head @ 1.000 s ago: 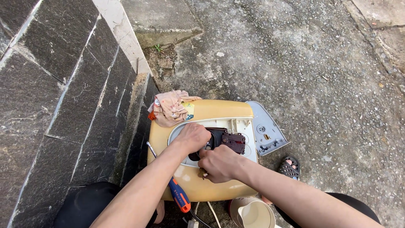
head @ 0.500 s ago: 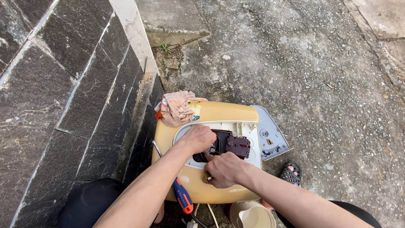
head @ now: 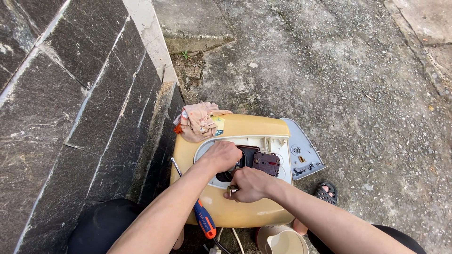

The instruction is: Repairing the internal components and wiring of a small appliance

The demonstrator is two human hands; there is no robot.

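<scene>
Crouching over the yellow appliance housing (head: 235,211) lying beside the stone wall (head: 70,117), we curl our left hand (head: 221,156) into its round opening, bracing the dark part (head: 263,162), while our right hand (head: 249,184) pinches a small metal piece (head: 231,190) at the near rim.

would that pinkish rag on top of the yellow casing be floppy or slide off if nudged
The rag looks crumpled and limp, so probably floppy and light. It drapes over the edge of the yellow casing, whose top looks smooth, so a nudge might slide it off.
</scene>
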